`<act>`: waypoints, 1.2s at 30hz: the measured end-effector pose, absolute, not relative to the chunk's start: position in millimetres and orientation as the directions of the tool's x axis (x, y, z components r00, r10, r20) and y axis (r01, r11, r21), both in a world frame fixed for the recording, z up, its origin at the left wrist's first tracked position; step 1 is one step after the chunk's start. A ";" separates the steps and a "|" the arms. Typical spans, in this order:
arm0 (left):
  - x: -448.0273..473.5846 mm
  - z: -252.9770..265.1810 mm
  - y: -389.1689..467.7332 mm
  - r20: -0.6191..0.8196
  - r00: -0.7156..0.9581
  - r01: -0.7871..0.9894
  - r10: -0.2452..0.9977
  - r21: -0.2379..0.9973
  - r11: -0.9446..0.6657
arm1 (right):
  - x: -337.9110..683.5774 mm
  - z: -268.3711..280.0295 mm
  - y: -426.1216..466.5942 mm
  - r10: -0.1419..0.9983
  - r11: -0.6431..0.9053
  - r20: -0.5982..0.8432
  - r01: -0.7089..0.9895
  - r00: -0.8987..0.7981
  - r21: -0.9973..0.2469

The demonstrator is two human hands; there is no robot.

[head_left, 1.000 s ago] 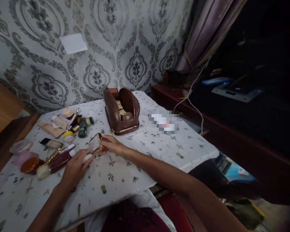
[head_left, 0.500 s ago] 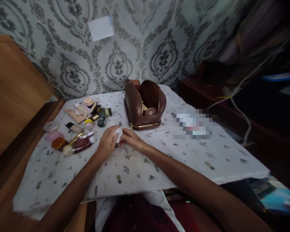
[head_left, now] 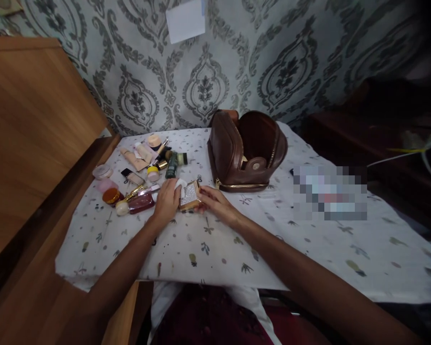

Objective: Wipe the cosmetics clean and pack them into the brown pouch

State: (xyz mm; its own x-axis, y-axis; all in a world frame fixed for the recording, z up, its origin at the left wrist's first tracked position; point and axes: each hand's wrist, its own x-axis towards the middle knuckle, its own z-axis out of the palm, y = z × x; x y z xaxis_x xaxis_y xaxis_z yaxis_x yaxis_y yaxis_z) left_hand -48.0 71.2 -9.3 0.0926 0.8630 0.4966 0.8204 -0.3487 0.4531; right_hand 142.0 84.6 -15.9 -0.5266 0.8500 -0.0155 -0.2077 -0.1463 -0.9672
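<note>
My right hand grips a small square compact by its right side; its top is silvery and glittery, with a gold-coloured edge. Closed around a white wipe or tissue, my left hand is at the compact's left side. Whether the left fingers also touch the compact, I cannot tell. Just left of that hand lies a bottle of dark red liquid. Behind the hands, to the right, stands a brown leather bag with its top unzipped and gaping.
Several cosmetics lie at the left, among them a dark green tube, a yellow-lidded jar and an orange-lidded jar. A pixelated object rests on the right of the white patterned cloth. A wooden panel rises at the left.
The view has swung left, so everything appears further right. The compact's glittery top now shows between my hands, and the white wipe has gone to its left edge.
</note>
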 end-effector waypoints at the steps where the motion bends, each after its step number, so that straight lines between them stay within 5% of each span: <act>1: -47.8 -9.8 70.1 0.511 0.094 0.807 0.855 0.464 -0.366 | 142.1 -15.3 84.3 0.849 -0.144 -0.013 -0.207 -0.528 -0.968; 13: -38.9 -0.9 58.0 0.516 0.299 0.682 0.802 0.472 -0.558 | 142.2 -12.1 80.7 0.858 -0.035 0.040 -0.137 -0.512 -0.990; 20: -32.5 0.9 51.3 0.611 0.345 0.667 0.713 0.375 -0.644 | 141.3 -14.8 75.6 0.837 0.041 0.113 -0.145 -0.535 -0.989; 25: -31.3 7.9 49.2 0.644 0.284 0.722 0.711 0.344 -0.600 | 143.7 -12.4 70.1 0.793 0.140 0.204 -0.154 -0.574 -0.978; 36: -38.8 23.2 52.9 0.556 0.075 0.696 0.828 0.565 -0.443 | 145.4 -2.9 68.7 0.727 0.131 0.248 -0.225 -0.640 -0.965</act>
